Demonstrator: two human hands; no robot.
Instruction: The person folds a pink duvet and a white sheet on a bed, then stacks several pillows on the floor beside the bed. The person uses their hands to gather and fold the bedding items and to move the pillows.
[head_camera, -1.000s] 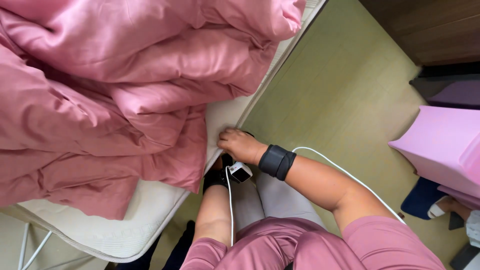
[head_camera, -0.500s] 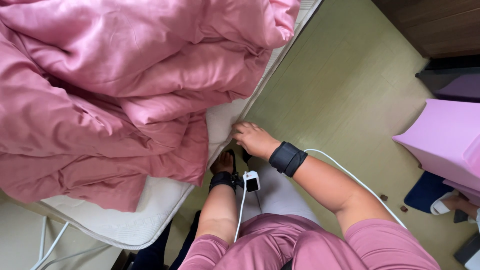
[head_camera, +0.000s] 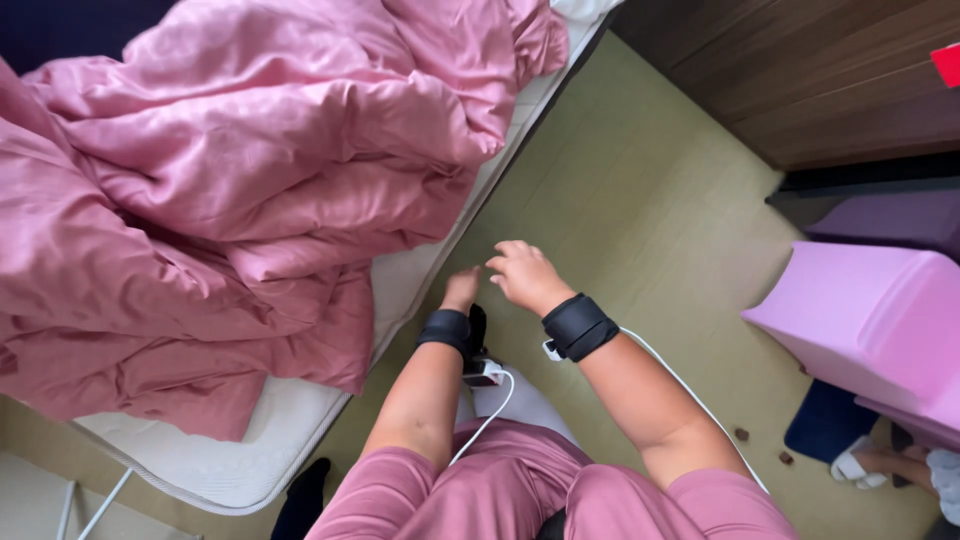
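Both my hands are empty: left hand (head_camera: 462, 290) touches the white mattress edge (head_camera: 420, 275), right hand (head_camera: 525, 277) hovers with loosely spread fingers. Crumpled pink satin duvet (head_camera: 230, 200) lies at ten o'clock; open green floor (head_camera: 640, 200) at one. Earlier, both gripped the edge lower down.

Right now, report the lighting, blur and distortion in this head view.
Head view: soft, even daylight; sheen on the pink duvet, no harsh glare; faint shadow under the right hand; left hand slightly soft; wide-angle lens bends the mattress edge and wooden wardrobe.
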